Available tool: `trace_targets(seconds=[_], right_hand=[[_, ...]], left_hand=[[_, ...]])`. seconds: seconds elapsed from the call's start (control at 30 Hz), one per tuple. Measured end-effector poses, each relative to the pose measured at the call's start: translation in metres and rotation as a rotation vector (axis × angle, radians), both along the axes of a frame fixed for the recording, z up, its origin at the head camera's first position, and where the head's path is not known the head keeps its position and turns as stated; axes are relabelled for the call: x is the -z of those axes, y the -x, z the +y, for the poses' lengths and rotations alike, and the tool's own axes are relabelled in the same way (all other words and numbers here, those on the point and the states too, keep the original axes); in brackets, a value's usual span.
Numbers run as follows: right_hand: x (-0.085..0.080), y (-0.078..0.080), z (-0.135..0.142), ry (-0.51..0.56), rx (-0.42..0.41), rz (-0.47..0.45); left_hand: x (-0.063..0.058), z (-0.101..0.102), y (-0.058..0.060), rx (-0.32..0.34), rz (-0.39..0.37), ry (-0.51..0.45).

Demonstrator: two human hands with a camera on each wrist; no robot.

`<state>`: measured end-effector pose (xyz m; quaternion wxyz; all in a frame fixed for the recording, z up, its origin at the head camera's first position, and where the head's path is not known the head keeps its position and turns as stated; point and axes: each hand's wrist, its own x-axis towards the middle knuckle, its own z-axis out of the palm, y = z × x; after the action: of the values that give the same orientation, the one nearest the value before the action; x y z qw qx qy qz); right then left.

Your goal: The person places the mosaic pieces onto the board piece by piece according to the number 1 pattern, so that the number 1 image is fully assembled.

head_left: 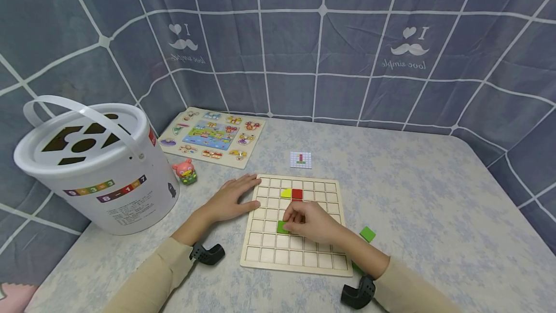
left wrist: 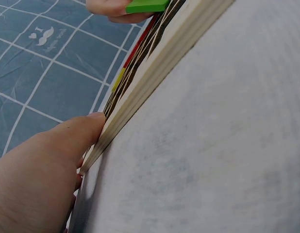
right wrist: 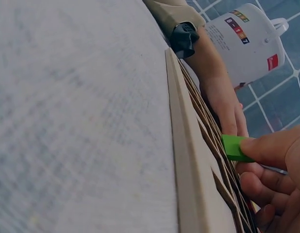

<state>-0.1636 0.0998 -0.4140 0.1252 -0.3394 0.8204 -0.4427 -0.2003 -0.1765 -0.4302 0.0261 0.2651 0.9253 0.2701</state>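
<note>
- Two hands in my head feed, both at the board point(head_left: 295, 257), a grid of square cells lying on the table point(head_left: 417, 182).
- Left hand point(head_left: 232, 199): fingers extended, gripping nothing I can see, resting at the board's left edge. My left wrist feed puts the thumb point(left wrist: 81, 133) against the rim.
- Right hand point(head_left: 313, 221): pinches a green tile point(head_left: 281, 227) between thumb and fingers, over the cells just left of the board's centre. I cannot tell whether the tile touches the wood.
- Yellow piece point(head_left: 285, 193) and red tile point(head_left: 297, 193) sit side by side in cells beyond the right hand, yellow on the left.
- Spare tile point(head_left: 367, 234), also green, lies on the table just right of the board.
- Card point(head_left: 300, 160) lies past the far edge, apart from the board.
- Farther left I log a puzzle point(head_left: 212, 135), a pig figure point(head_left: 185, 173) and a bucket point(head_left: 145, 197); the pig figure is just beside the bucket.
- Curtain point(head_left: 291, 47) hangs behind the table.
</note>
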Motion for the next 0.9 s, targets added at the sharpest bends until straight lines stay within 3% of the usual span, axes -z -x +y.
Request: trace_targets(seconds=[0.23, 0.5, 0.9], right_hand=[[0.0036, 0.0019, -0.0003, 0.013, -0.002, 0.013], [0.0038, 0.0024, 0.0005, 0.007, -0.015, 0.092], [0.0035, 0.0013, 0.0011, -0.112, -0.027, 0.184]], left_hand=[[0.0010, 0.0000, 0.0003, -0.002, -0.005, 0.000], [0.0019, -0.0003, 0.0011, -0.001, 0.002, 0.003], [-0.0008, -0.0002, -0.0005, 0.003, 0.001, 0.003]])
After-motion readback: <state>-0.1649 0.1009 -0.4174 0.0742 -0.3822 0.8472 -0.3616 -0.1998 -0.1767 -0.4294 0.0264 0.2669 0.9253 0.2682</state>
